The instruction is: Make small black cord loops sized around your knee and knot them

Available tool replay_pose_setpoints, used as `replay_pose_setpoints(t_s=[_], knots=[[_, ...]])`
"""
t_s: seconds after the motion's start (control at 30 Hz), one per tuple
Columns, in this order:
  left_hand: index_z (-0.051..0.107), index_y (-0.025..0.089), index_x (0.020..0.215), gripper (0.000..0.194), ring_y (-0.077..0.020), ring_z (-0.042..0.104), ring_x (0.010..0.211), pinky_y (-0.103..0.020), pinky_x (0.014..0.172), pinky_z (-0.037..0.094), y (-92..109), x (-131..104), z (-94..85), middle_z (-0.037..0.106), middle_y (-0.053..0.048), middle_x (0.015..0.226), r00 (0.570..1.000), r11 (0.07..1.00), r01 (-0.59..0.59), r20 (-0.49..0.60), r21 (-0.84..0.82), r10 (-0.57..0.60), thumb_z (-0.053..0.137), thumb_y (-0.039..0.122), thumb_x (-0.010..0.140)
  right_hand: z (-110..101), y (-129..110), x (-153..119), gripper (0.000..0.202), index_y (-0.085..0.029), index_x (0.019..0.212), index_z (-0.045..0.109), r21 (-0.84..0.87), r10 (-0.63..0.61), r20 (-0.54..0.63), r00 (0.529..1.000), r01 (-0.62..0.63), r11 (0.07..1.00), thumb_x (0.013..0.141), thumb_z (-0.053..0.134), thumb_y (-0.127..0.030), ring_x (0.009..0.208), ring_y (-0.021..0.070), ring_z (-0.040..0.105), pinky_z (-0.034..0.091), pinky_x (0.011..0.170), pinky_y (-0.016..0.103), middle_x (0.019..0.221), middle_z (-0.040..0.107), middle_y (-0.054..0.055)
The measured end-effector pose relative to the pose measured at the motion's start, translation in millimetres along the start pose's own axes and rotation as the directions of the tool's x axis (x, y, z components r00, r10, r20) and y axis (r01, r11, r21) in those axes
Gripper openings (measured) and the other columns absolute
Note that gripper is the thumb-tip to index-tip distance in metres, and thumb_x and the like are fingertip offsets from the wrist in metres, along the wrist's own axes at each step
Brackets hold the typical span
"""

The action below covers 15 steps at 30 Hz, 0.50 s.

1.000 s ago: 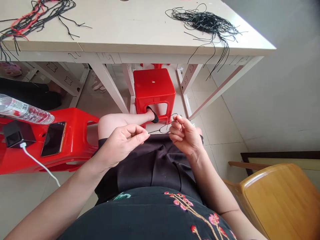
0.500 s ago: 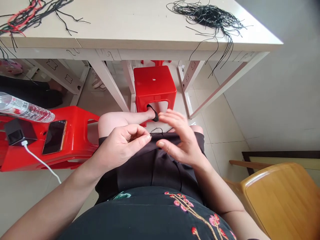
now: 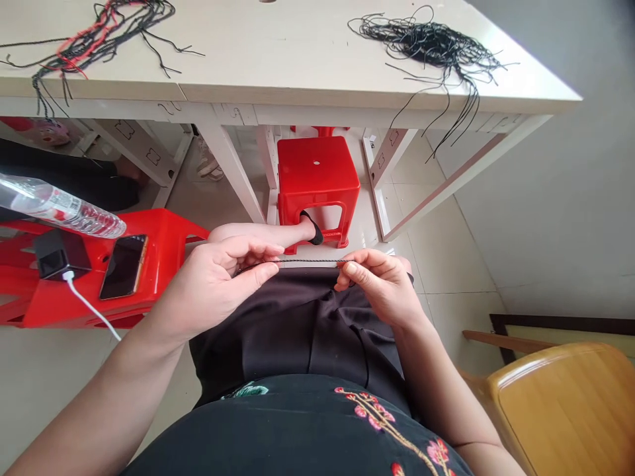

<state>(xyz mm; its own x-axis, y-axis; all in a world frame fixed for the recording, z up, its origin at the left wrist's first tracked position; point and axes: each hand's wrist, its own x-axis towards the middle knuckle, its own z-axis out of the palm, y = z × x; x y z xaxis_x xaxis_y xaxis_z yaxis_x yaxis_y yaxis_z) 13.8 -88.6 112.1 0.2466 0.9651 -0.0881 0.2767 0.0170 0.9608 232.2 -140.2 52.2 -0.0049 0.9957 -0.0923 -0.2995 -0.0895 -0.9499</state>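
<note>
A thin black twisted cord point(image 3: 310, 260) is stretched level between my two hands, above my lap. My left hand point(image 3: 231, 277) pinches it between thumb and fingers, and part of the cord is hidden inside that hand. At the other side my right hand point(image 3: 380, 281) grips the cord between thumb and curled fingers. On the table ahead lies a loose tangle of black cords point(image 3: 431, 43), some ends hanging over the front edge. Further left is a bundle of black and red braided cords point(image 3: 99, 39).
The white table point(image 3: 278, 59) runs across the front, a red stool point(image 3: 317, 165) beneath it. On a red stool point(image 3: 169, 231) at my left are a water bottle point(image 3: 64, 205), a phone point(image 3: 124, 264) and a black charger point(image 3: 59, 254). A wooden chair point(image 3: 565, 403) stands at right.
My right hand, open and apart from the cord before, has closed on it. The cord is now drawn straight between both hands. The view has shifted slightly.
</note>
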Motion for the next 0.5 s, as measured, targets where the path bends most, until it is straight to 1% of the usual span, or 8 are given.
replay_pose_setpoints(t_s=[0.1,0.17,0.33,0.4,0.5], knots=[[0.074,0.018,0.079,0.02,-0.0154,0.066,0.073,-0.023,0.076,0.055,-1.6,-0.3,-6.0,0.071,-0.005,0.078,0.998,0.992,0.05,-0.03,-0.112,-0.054,0.08,0.013,0.06,-1.4,0.1,-0.4,0.018,-0.019,0.088,0.071,-0.004,0.012,0.002,1.0,-0.012,1.0,0.08,0.067,-0.035,0.059,0.0099,0.06,0.051,0.06,0.026,0.068,0.068,0.0],[0.074,0.018,0.08,0.021,-0.0152,0.066,0.072,-0.023,0.076,0.054,-2.6,-0.2,-8.4,0.071,-0.005,0.077,0.998,0.988,0.052,-0.027,-0.146,-0.057,0.079,0.011,0.061,-1.8,0.8,-0.3,0.019,-0.019,0.089,0.071,-0.023,0.031,0.002,1.0,-0.031,0.999,0.08,0.067,-0.035,0.06,0.0099,0.06,0.05,0.058,0.024,0.069,0.069,0.001],[0.073,0.019,0.085,0.022,-0.0141,0.064,0.072,-0.023,0.076,0.054,-1.9,0.1,-10.3,0.071,-0.004,0.077,0.998,0.996,-0.055,0.01,-0.07,0.056,0.076,0.012,0.064,-4.4,1.8,1.1,0.017,-0.018,0.081,0.069,-0.017,0.072,-0.072,0.995,-0.073,0.997,0.078,0.069,-0.035,0.057,0.0087,0.057,0.042,0.049,0.019,0.066,0.067,0.001],[0.073,0.02,0.085,0.021,-0.0139,0.063,0.072,-0.023,0.075,0.054,-1.3,0.4,-11.3,0.071,-0.003,0.077,0.997,0.996,-0.073,-0.001,-0.043,0.073,0.076,0.012,0.065,-5.6,0.3,1.6,0.017,-0.018,0.079,0.068,0.012,0.094,-0.102,0.99,-0.093,0.996,0.077,0.07,-0.035,0.055,0.0073,0.056,0.04,0.047,0.018,0.064,0.066,0.0],[0.072,0.021,0.085,0.02,-0.0133,0.064,0.072,-0.021,0.073,0.054,-1.3,1.2,-13.8,0.07,-0.003,0.078,0.997,0.998,-0.069,-0.032,-0.011,0.068,0.075,0.015,0.066,-5.7,-2.9,1.6,0.017,-0.018,0.078,0.068,0.043,0.116,-0.118,0.986,-0.112,0.993,0.077,0.07,-0.035,0.054,0.0066,0.054,0.039,0.047,0.017,0.063,0.066,0.0]])
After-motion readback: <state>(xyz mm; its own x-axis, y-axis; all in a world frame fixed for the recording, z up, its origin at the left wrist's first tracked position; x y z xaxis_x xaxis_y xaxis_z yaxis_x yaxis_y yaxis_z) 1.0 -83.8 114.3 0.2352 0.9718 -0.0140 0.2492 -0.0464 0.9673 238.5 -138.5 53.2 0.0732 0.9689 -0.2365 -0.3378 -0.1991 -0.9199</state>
